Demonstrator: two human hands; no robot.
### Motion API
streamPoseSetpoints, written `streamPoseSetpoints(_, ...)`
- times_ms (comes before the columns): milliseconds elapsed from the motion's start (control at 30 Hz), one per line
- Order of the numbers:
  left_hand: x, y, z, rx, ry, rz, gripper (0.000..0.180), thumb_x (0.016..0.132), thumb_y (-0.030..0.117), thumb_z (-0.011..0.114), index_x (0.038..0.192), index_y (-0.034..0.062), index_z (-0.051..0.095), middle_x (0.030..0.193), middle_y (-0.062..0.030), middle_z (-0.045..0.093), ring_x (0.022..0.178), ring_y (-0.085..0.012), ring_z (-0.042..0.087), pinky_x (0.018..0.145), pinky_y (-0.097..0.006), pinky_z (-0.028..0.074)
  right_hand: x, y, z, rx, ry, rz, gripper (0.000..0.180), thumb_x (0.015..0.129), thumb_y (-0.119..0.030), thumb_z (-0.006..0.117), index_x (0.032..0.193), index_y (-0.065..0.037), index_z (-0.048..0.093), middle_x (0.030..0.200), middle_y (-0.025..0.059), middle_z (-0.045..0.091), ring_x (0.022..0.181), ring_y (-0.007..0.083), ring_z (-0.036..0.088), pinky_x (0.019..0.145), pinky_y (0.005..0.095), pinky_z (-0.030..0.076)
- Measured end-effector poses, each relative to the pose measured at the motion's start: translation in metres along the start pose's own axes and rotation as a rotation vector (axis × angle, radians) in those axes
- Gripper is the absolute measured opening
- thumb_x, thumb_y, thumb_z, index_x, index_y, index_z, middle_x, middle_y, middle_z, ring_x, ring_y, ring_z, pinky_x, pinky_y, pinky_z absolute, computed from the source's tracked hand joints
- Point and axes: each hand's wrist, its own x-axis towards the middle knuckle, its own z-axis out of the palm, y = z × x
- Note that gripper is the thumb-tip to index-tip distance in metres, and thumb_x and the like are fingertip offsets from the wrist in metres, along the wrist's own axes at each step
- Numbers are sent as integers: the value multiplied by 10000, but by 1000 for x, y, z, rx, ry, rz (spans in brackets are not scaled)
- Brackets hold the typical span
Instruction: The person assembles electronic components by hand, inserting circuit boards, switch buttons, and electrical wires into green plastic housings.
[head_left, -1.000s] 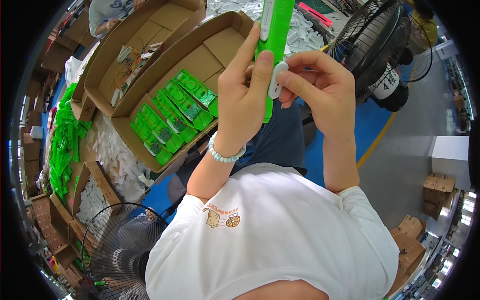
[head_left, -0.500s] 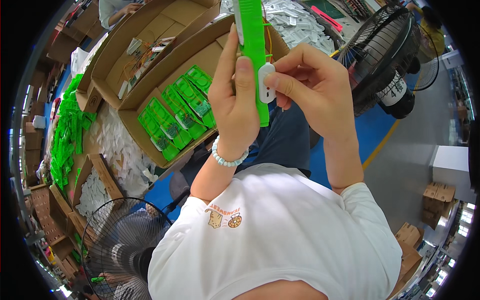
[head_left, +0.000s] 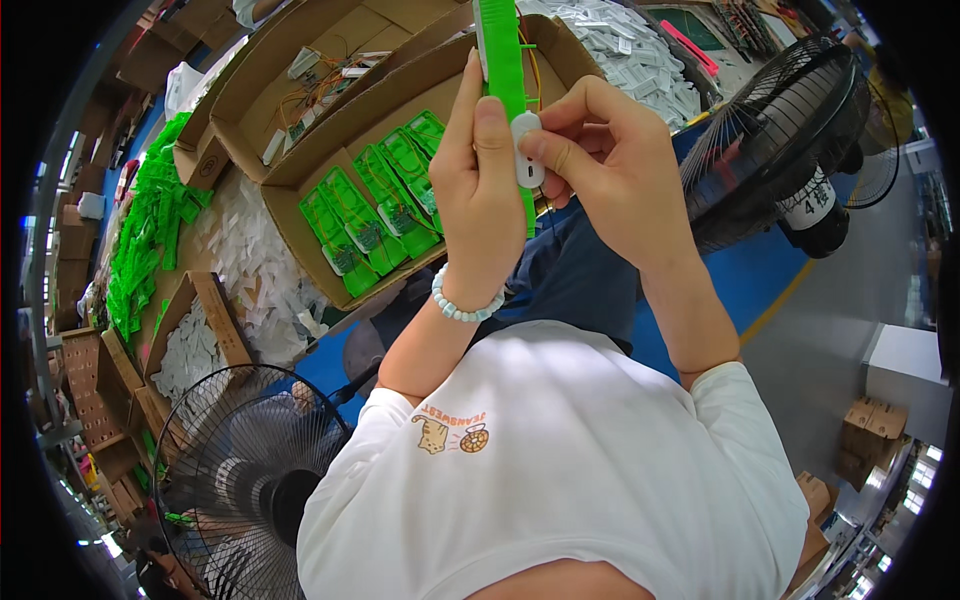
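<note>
— What takes up the most room here?

— Two pedestal fans: a black one [head_left: 790, 150] at the upper right and another [head_left: 245, 470] at the lower left, beside the person's white T-shirt [head_left: 560, 470]. Between them, ahead of the person, sits a big open cardboard box [head_left: 300, 215] with rows of finished green pieces [head_left: 375, 205] lying flat in it. A second cardboard box [head_left: 260, 70] lies just behind it.

— And around the boxes?

— A heap of loose green parts [head_left: 145, 235] at the left, and a pile of small white parts [head_left: 640, 50] at the top right.

— What about the hands?

— The left hand [head_left: 480, 190] is closed around a long green plastic strip [head_left: 500, 60], held upright above the box. The right hand [head_left: 610, 165] pinches a small white oval piece [head_left: 526, 150] with thumb and forefinger, pressing it against the strip's side, just beside the left thumb. A pale bead bracelet [head_left: 462, 305] circles the left wrist.
</note>
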Motion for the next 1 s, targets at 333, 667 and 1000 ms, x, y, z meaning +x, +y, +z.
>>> streamPoseSetpoints(333, 0, 11, -6, -129, -30, -43, 404, 1039, 245, 397, 1378, 29, 443, 1004, -83, 647, 775, -80, 614, 638, -207, 515, 2, -17, -13, 54, -126, 71, 123, 829, -26, 688, 914, 31, 620, 722, 69, 652, 592, 85, 609, 537, 215, 495)
streamPoseSetpoints(667, -13, 31, -10, -365, -89, -358, 445, 1027, 308, 426, 1384, 44, 446, 881, -31, 632, 671, -64, 586, 497, -197, 462, -19, -18, -23, -255, -129, -213, 359, 736, -47, 783, 1060, 23, 647, 782, 44, 661, 703, 110, 650, 638, 215, 521)
streamPoseSetpoints(1000, -24, 35, -3, -383, -128, -458, 397, 1021, 324, 422, 1287, 47, 523, 775, -29, 607, 523, -98, 541, 428, -240, 427, -22, -18, -26, -365, -139, -366, 254, 676, -130, 798, 786, -25, 594, 658, 47, 597, 592, 157, 610, 534, 260, 486)
